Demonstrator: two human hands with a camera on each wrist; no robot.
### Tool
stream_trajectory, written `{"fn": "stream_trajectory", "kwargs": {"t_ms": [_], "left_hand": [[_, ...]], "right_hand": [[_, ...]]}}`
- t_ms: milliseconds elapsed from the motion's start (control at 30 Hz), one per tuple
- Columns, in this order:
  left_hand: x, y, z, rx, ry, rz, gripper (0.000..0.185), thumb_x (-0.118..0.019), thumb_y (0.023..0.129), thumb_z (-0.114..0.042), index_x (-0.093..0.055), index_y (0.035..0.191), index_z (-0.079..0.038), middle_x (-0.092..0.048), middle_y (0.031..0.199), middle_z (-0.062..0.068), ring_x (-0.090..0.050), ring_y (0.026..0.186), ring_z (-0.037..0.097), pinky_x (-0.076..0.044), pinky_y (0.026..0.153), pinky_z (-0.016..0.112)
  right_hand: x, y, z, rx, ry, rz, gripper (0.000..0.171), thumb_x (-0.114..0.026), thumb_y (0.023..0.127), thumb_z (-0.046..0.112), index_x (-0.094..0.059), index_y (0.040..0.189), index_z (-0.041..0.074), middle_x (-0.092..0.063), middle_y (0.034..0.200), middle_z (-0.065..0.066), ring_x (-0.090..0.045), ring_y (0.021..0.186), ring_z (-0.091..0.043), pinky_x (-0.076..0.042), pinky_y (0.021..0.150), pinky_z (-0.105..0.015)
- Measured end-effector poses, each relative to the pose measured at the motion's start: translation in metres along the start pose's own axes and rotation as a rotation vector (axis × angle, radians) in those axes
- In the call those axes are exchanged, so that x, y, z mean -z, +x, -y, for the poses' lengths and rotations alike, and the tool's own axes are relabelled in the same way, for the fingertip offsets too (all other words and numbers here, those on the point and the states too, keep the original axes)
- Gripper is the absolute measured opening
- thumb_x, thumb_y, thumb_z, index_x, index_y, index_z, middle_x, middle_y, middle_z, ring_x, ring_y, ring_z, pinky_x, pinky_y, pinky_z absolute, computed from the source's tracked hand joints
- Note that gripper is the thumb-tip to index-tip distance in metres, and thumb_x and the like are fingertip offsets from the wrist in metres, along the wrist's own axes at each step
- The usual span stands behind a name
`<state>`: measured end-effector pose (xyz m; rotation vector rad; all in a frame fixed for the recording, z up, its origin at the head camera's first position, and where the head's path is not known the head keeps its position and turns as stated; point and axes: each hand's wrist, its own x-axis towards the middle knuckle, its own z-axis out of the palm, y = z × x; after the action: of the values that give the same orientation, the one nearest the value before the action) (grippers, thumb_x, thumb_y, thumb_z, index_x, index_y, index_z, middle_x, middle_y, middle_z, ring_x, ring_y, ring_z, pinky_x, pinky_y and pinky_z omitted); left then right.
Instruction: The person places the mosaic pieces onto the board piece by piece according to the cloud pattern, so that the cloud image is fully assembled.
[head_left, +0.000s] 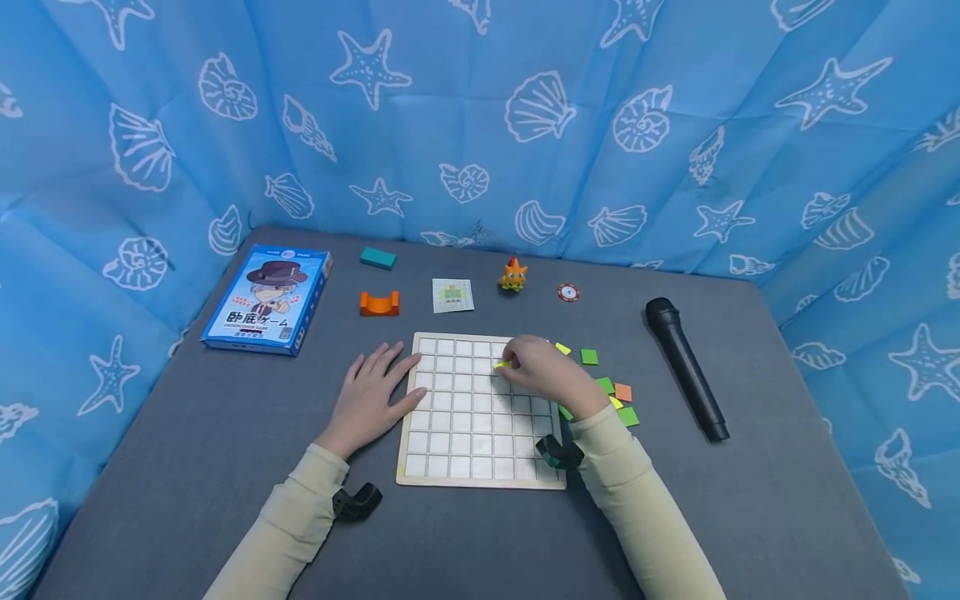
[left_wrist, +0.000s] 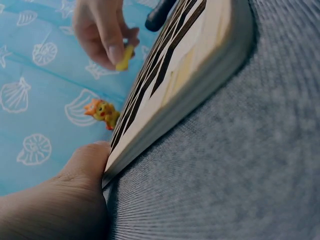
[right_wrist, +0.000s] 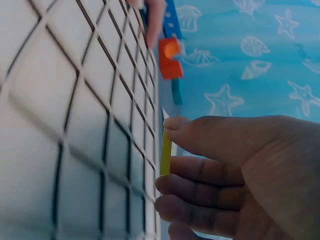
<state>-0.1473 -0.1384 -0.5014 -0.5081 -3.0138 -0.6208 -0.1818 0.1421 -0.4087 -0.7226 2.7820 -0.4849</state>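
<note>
A white gridded board (head_left: 461, 421) with a pale wooden frame lies flat on the grey table. My right hand (head_left: 542, 367) pinches a thin yellow tile (right_wrist: 166, 152) between thumb and fingers, over the upper right of the grid. In the right wrist view the tile stands on edge close to the board's surface. My left hand (head_left: 372, 400) lies spread at the board's left edge, its thumb and index fingertips over the frame. Right of the board lie loose green (head_left: 589, 357), yellow and orange (head_left: 622, 392) square tiles, some of them behind the right forearm.
Behind the board are a pattern card (head_left: 453, 296), an orange notched block (head_left: 379, 304), a teal block (head_left: 378, 258), a small orange-yellow figurine (head_left: 513, 275) and a poker chip (head_left: 568, 292). A blue game box (head_left: 266, 300) lies far left, a black microphone (head_left: 686, 367) at right.
</note>
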Motion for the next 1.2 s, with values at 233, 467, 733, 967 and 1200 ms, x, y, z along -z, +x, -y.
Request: {"fn": "stream_trajectory", "kwargs": {"t_ms": [233,467,733,967,1200], "left_hand": [[-0.002,0.001,0.002,-0.005,0.010,-0.006,0.063,-0.043,0.094,-0.061,-0.037,0.148,-0.030,-0.027,0.157,0.005,-0.020,0.145,0.029,-0.012,0.115,0.056],[-0.001,0.001,0.000,-0.003,0.011,-0.005,0.062,-0.044,0.094,-0.059,-0.037,0.148,-0.029,-0.028,0.156,0.006,-0.021,0.145,0.029,-0.011,0.115,0.056],[0.001,0.000,0.001,-0.016,-0.004,-0.019,0.061,-0.046,0.095,-0.057,-0.039,0.147,-0.027,-0.030,0.156,0.007,-0.022,0.144,0.030,-0.012,0.115,0.056],[0.001,-0.001,0.003,-0.023,-0.004,-0.022,0.061,-0.045,0.095,-0.058,-0.039,0.147,-0.029,-0.030,0.156,0.006,-0.021,0.145,0.029,-0.012,0.115,0.056],[0.000,0.000,0.002,-0.014,0.007,-0.005,0.061,-0.045,0.095,-0.057,-0.037,0.148,-0.028,-0.027,0.157,0.005,-0.019,0.145,0.028,-0.010,0.115,0.055]], "right_hand": [[-0.021,0.023,0.016,0.000,-0.036,-0.020,0.023,-0.066,0.091,0.026,-0.065,0.095,0.003,-0.061,0.083,-0.004,-0.052,0.069,-0.014,-0.048,0.066,-0.031],[-0.033,0.030,0.026,-0.058,-0.120,-0.085,0.026,-0.066,0.091,0.032,-0.059,0.087,0.008,-0.054,0.075,-0.001,-0.048,0.063,-0.013,-0.043,0.058,-0.030],[-0.042,0.038,0.034,-0.123,-0.220,-0.122,0.038,-0.059,0.093,0.045,-0.061,0.082,0.008,-0.052,0.062,-0.001,-0.047,0.051,-0.014,-0.039,0.046,-0.030],[-0.035,0.036,0.034,-0.125,-0.205,-0.157,0.034,-0.056,0.096,0.038,-0.063,0.082,0.008,-0.057,0.067,-0.004,-0.054,0.055,-0.017,-0.045,0.048,-0.032],[-0.025,0.030,0.021,0.175,-0.105,-0.109,0.028,-0.072,0.086,0.014,-0.069,0.114,0.013,-0.065,0.111,-0.001,-0.058,0.102,-0.018,-0.051,0.087,-0.033]]}}
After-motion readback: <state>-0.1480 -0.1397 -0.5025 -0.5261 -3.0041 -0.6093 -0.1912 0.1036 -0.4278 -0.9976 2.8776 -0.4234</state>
